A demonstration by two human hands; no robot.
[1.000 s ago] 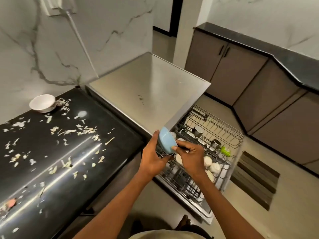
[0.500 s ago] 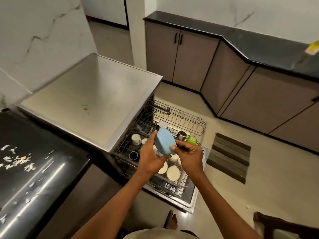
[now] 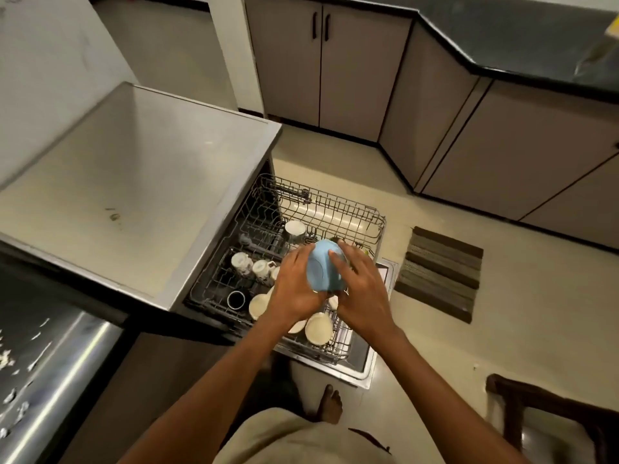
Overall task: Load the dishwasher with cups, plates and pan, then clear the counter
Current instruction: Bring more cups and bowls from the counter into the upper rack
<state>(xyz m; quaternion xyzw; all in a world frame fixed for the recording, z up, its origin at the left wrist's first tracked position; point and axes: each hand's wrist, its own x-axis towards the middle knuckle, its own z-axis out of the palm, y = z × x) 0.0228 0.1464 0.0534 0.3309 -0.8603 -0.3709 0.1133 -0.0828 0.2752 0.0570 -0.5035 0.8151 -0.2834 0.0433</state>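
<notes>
The person is wearing a pale beige, plain-woven garment [image 3: 301, 440], showing at six o'clock along the bottom edge of the head view. A thin dark line is running across the cloth toward five o'clock. Both forearms are showing bare, with no sleeves reaching down them and no watch, bracelet or band sitting at either wrist. The bare left hand [image 3: 294, 289] and the bare right hand [image 3: 360, 296] are wearing no gloves, and no rings are showing. A bare foot [image 3: 330, 405] with no shoe or sock is showing just above the garment.
</notes>
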